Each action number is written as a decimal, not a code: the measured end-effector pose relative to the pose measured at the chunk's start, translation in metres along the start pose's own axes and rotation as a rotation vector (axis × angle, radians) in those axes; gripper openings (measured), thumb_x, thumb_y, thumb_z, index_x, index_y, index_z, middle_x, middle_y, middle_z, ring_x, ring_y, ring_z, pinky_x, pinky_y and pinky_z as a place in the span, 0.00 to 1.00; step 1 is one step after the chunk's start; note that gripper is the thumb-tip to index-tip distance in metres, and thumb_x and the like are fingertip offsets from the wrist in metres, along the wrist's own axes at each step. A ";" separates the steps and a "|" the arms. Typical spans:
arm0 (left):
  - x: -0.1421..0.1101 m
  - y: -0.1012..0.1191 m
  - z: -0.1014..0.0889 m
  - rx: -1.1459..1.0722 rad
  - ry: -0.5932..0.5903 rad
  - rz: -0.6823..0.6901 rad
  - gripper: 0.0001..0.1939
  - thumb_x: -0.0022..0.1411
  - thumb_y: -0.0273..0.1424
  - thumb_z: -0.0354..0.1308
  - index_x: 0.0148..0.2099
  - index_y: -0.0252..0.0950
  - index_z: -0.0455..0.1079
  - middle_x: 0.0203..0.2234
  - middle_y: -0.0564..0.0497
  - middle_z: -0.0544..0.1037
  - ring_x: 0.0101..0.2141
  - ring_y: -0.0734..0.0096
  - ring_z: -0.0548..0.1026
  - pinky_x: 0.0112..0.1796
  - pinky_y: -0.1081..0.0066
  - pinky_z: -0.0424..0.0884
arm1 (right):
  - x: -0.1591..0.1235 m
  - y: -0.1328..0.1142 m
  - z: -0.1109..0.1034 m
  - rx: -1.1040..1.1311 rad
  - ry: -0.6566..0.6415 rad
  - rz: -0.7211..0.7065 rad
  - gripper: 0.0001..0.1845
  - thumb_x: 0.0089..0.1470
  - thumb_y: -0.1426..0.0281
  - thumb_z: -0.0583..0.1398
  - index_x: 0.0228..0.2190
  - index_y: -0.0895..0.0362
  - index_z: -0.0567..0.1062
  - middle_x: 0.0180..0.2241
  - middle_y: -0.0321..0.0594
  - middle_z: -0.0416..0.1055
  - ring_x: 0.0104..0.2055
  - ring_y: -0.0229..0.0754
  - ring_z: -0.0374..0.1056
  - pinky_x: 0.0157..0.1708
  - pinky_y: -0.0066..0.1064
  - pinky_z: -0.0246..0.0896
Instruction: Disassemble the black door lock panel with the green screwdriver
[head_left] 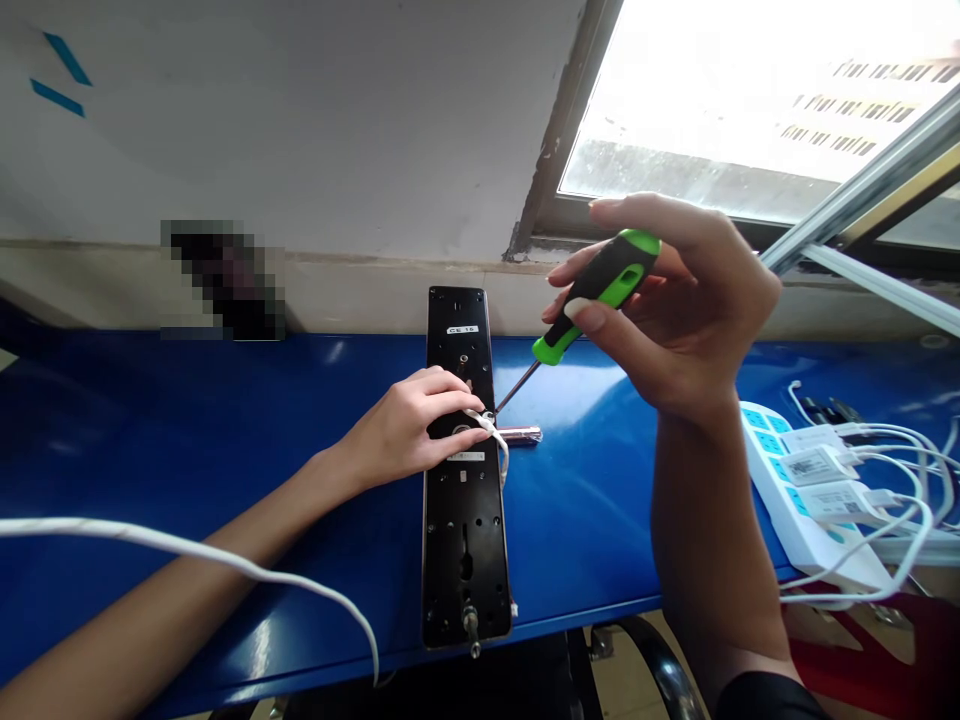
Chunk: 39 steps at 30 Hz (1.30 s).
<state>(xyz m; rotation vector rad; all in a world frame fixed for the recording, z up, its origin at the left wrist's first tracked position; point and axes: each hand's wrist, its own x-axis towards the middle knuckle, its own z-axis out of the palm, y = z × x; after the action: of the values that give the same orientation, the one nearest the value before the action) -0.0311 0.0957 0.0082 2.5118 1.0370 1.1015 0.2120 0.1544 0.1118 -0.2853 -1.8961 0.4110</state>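
A long black door-lock panel (463, 540) lies lengthwise on the blue table (187, 420), its near end at the table's front edge. My left hand (409, 428) rests on the panel's middle, fingers closed in a pinch on a thin white wire (496, 436) coming off the panel. My right hand (675, 300) is closed around the green-and-black handle of a screwdriver (592, 296). The screwdriver's shaft slants down and left, and its tip meets the panel right beside my left fingertips. A small metal cylinder (520, 434) lies against the panel's right edge.
A white power strip (802, 500) with several plugged adapters and white cables sits at the table's right. A white cable (225, 560) crosses over my left forearm. A wall and window stand behind the table; a chair shows below the front edge.
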 end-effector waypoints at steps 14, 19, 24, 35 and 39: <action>0.000 0.005 0.010 0.017 0.128 0.145 0.04 0.68 0.26 0.64 0.45 0.33 0.79 0.37 0.46 0.82 0.38 0.66 0.76 0.39 0.65 0.77 | 0.004 0.004 0.002 0.000 0.055 -0.103 0.25 0.52 0.70 0.71 0.52 0.43 0.79 0.45 0.34 0.77 0.42 0.47 0.81 0.31 0.37 0.85; 0.000 0.007 0.010 -0.017 0.166 0.092 0.03 0.67 0.26 0.66 0.43 0.33 0.80 0.35 0.47 0.82 0.38 0.66 0.75 0.39 0.66 0.76 | 0.004 0.007 0.003 0.021 0.059 -0.136 0.27 0.51 0.73 0.71 0.52 0.44 0.80 0.46 0.34 0.77 0.42 0.47 0.81 0.32 0.38 0.85; 0.001 0.009 0.006 -0.028 0.149 0.031 0.02 0.66 0.27 0.67 0.41 0.33 0.81 0.35 0.47 0.83 0.39 0.66 0.76 0.40 0.66 0.76 | 0.004 0.002 0.003 0.031 0.013 -0.095 0.27 0.53 0.71 0.70 0.54 0.43 0.78 0.49 0.33 0.77 0.44 0.48 0.81 0.35 0.39 0.85; 0.004 0.014 -0.009 0.048 0.014 -0.042 0.06 0.68 0.30 0.65 0.38 0.33 0.81 0.32 0.48 0.80 0.38 0.65 0.74 0.39 0.64 0.74 | 0.003 -0.018 0.007 0.093 -0.056 -0.055 0.30 0.53 0.77 0.69 0.56 0.44 0.78 0.47 0.36 0.79 0.47 0.51 0.80 0.39 0.42 0.85; 0.004 0.012 -0.009 0.041 0.042 -0.040 0.05 0.67 0.29 0.65 0.39 0.33 0.81 0.34 0.48 0.81 0.39 0.66 0.74 0.40 0.65 0.74 | 0.003 -0.015 0.012 0.066 0.001 -0.046 0.30 0.52 0.76 0.71 0.54 0.41 0.78 0.48 0.31 0.78 0.47 0.48 0.81 0.39 0.41 0.86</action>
<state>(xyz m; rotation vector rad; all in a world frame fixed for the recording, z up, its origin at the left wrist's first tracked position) -0.0297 0.0889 0.0222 2.4979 1.1274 1.1377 0.1999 0.1405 0.1162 -0.1976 -1.8806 0.4419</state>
